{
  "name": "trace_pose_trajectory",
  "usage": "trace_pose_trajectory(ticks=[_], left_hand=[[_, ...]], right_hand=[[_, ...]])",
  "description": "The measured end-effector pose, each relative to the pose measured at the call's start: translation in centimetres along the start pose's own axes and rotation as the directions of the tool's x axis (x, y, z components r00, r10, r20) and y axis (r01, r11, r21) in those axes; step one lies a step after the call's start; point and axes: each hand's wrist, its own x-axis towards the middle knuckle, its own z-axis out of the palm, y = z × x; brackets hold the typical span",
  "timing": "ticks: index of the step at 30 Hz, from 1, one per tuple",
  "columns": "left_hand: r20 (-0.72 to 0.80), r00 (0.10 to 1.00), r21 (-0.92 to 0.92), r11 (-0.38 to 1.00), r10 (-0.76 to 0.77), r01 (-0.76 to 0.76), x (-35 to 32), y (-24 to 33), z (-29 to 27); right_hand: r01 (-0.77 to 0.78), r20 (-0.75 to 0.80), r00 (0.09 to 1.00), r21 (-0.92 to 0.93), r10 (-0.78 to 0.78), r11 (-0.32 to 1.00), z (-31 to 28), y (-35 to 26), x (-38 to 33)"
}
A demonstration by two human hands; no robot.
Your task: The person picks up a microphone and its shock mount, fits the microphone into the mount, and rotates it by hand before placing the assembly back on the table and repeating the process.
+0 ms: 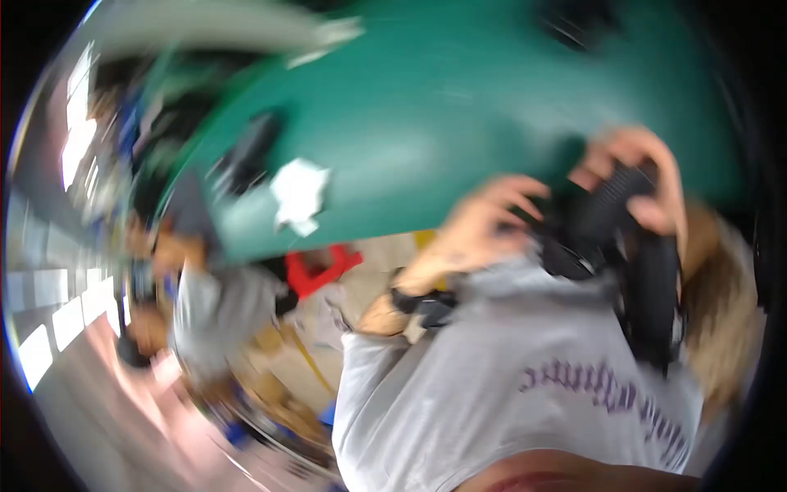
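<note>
Head view. Gripped in the right hand (667,170), right of the frame: a black textured object (608,205). Just left of it, with fingers bent and parted: the left hand (492,215), grip impossible to tell. Lying on the green bench (426,123), left of centre: a white item (301,195) near a dark object (252,152).

Paper (300,195) lies on the table (426,107), left of the left hand (496,215)
</note>
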Motion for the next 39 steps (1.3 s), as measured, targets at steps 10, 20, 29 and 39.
trace_pose_trajectory(ticks=[10,20,29,39], left_hand=[[-0.285,0.954,-0.672,0.689,0.096,-0.271,-5.2,-1.0,5.6],[-0.755,0.649,-0.512,0.707,-0.1,-0.487,-10.1,-1.0,-0.1],[-0.693,0.718,-0.604,0.602,-0.073,-0.522,-6.5,-0.7,-1.1],[-0.604,0.793,-0.679,0.572,-0.078,-0.461,-6.2,-1.1,0.3]], right_hand=[[-0.139,0.369,0.881,-0.395,0.295,0.908,4.9,1.7,6.5],[-0.273,0.237,0.945,0.206,0.223,0.94,-10.4,5.0,5.6],[-0.242,0.376,0.918,0.787,-0.13,0.567,-2.4,4.2,5.4],[-0.449,0.722,0.638,0.631,-0.267,0.632,-5.0,3.7,9.2]])
